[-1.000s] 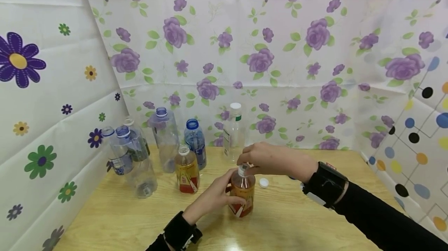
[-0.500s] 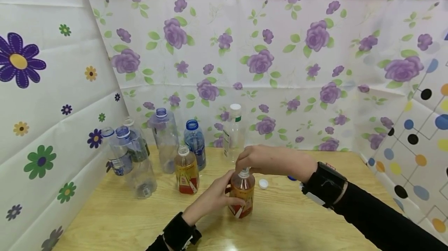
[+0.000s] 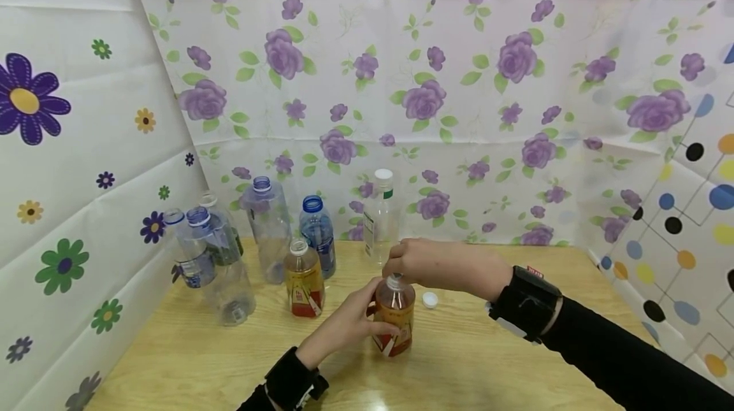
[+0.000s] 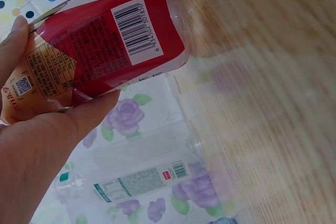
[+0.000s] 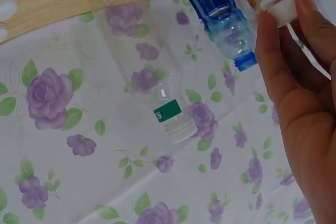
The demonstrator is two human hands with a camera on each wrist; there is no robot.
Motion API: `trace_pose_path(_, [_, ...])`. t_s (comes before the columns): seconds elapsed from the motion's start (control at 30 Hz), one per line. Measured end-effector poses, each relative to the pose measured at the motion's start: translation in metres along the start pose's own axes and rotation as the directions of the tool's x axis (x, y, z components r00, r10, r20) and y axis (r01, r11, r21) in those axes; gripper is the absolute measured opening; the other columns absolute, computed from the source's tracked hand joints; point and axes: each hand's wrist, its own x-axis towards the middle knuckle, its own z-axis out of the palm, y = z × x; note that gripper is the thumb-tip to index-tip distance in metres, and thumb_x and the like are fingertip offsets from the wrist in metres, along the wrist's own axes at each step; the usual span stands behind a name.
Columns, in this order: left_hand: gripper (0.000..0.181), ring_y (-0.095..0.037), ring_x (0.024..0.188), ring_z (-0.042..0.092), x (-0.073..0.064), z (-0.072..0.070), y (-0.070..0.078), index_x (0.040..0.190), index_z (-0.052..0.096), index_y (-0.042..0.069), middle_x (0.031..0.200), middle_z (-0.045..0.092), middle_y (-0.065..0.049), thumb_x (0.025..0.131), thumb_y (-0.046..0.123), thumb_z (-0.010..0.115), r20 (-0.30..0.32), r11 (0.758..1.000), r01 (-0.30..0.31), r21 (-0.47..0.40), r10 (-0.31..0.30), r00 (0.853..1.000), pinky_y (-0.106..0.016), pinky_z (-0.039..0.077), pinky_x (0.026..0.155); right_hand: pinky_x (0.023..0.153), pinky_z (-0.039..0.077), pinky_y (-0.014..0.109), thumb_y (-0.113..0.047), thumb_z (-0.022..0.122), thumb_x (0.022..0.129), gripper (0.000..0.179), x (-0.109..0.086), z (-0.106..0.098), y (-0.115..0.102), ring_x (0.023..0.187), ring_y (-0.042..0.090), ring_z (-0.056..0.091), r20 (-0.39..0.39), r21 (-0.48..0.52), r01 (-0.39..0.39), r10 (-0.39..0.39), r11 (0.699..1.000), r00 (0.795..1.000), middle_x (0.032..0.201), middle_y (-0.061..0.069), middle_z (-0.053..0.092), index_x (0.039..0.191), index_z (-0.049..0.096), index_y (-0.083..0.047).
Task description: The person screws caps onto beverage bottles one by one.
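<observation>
A bottle with a red and yellow label (image 3: 394,322) stands upright on the table in the head view. My left hand (image 3: 351,325) grips its side, and the barcode on its label (image 4: 139,30) faces the left wrist camera. Over the neck, my right hand (image 3: 427,262) pinches a white cap (image 5: 283,6) between thumb and fingers. The cap sits on the bottle's mouth; whether it is threaded cannot be told. Just right of the bottle lies a loose white cap (image 3: 429,300).
Behind the hands stands a clear bottle with a white top (image 3: 382,220). To the left are a similar uncapped red-yellow bottle (image 3: 304,280), a small blue bottle (image 3: 318,232), a tall clear bottle (image 3: 268,226) and several more open bottles (image 3: 229,277). Patterned cloth surrounds the table.
My right hand has moved slightly left and its fingers have closed lower over the bottle's neck. The left hand keeps its grip. A blue item seen by the right wrist is now hidden.
</observation>
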Motion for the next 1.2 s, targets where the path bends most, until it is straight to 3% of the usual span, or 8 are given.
trace_pose_path(0.1, [0.077, -0.028, 0.139, 0.049, 0.001, -0.001, 0.001, 0.157, 0.033, 0.019, 0.151, 0.049, -0.007, 0.093, 0.017, 0.076, -0.004, 1.0, -0.008, 0.013, 0.008, 1.0, -0.033, 0.048, 0.113, 0.082, 0.058, 0.02, -0.016, 0.07, 0.097, 0.024, -0.001, 0.002, -0.004, 0.097, 0.014, 0.065, -0.006, -0.132, -0.013, 0.013, 0.991, 1.0, 0.107, 0.001, 0.067, 0.12, 0.07, -0.013])
trace_pose_path(0.27, [0.079, -0.027, 0.137, 0.051, 0.003, -0.002, 0.002, 0.157, 0.033, 0.017, 0.15, 0.051, -0.009, 0.092, 0.016, 0.077, -0.016, 0.998, -0.023, 0.051, 0.024, 1.0, -0.032, 0.048, 0.112, 0.077, 0.054, 0.02, -0.014, 0.078, 0.091, 0.024, -0.005, 0.01, -0.012, 0.088, 0.013, 0.059, -0.093, -0.354, -0.031, -0.002, 0.935, 0.996, 0.103, 0.0, 0.065, 0.113, 0.07, -0.011])
trace_pose_path(0.37, [0.08, -0.028, 0.137, 0.052, 0.003, -0.002, 0.002, 0.157, 0.032, 0.017, 0.15, 0.051, -0.009, 0.092, 0.016, 0.077, -0.018, 0.998, -0.03, 0.061, 0.031, 0.999, -0.033, 0.048, 0.112, 0.072, 0.051, 0.02, -0.012, 0.078, 0.09, 0.023, -0.005, 0.014, -0.015, 0.082, 0.013, 0.054, -0.128, -0.339, -0.068, 0.026, 0.938, 0.991, 0.1, 0.0, 0.063, 0.111, 0.07, -0.01])
trace_pose_path(0.5, [0.081, -0.027, 0.138, 0.05, 0.002, -0.002, 0.0, 0.158, 0.03, 0.021, 0.152, 0.049, -0.007, 0.092, 0.018, 0.077, -0.01, 0.998, -0.024, 0.053, 0.024, 1.0, -0.03, 0.048, 0.112, 0.073, 0.054, 0.017, -0.015, 0.074, 0.094, 0.018, -0.002, 0.015, -0.013, 0.085, 0.012, 0.061, -0.15, -0.183, -0.071, 0.044, 0.981, 0.988, 0.1, 0.001, 0.067, 0.11, 0.073, -0.009])
trace_pose_path(0.6, [0.08, -0.027, 0.139, 0.05, 0.002, 0.0, -0.002, 0.158, 0.031, 0.021, 0.152, 0.048, -0.007, 0.093, 0.018, 0.077, 0.0, 0.999, -0.024, 0.034, 0.024, 1.0, -0.029, 0.048, 0.112, 0.079, 0.058, 0.016, -0.016, 0.075, 0.093, 0.022, 0.0, 0.011, -0.007, 0.096, 0.015, 0.067, -0.116, -0.04, -0.041, 0.036, 0.998, 0.993, 0.107, 0.004, 0.07, 0.115, 0.074, -0.008])
trace_pose_path(0.73, [0.079, -0.029, 0.139, 0.049, 0.001, 0.001, -0.002, 0.157, 0.03, 0.018, 0.152, 0.048, -0.009, 0.093, 0.018, 0.077, 0.001, 0.999, -0.028, 0.024, 0.028, 1.0, -0.029, 0.048, 0.112, 0.09, 0.058, 0.018, -0.011, 0.079, 0.089, 0.036, -0.001, 0.005, 0.002, 0.112, 0.018, 0.066, -0.049, 0.031, 0.023, -0.022, 0.999, 0.999, 0.121, 0.006, 0.068, 0.124, 0.072, -0.009])
trace_pose_path(0.9, [0.081, -0.028, 0.138, 0.05, 0.001, 0.001, -0.002, 0.158, 0.03, 0.019, 0.152, 0.049, -0.008, 0.092, 0.018, 0.077, -0.009, 1.0, -0.009, 0.023, 0.009, 1.0, -0.028, 0.048, 0.111, 0.09, 0.057, 0.016, -0.012, 0.074, 0.093, 0.034, -0.003, 0.005, 0.008, 0.113, 0.014, 0.064, -0.022, -0.02, 0.095, -0.096, 0.995, 0.995, 0.12, 0.001, 0.068, 0.127, 0.07, -0.013])
trace_pose_path(1.2, [0.079, -0.026, 0.136, 0.052, 0.002, 0.001, -0.003, 0.157, 0.032, 0.018, 0.15, 0.05, -0.006, 0.092, 0.017, 0.077, -0.003, 0.998, -0.035, 0.051, 0.036, 0.999, -0.027, 0.047, 0.112, 0.089, 0.055, 0.02, -0.023, 0.07, 0.098, 0.031, -0.002, 0.003, 0.005, 0.106, 0.014, 0.061, 0.04, -0.241, 0.122, -0.116, 0.963, 0.992, 0.115, 0.0, 0.067, 0.127, 0.067, -0.012])
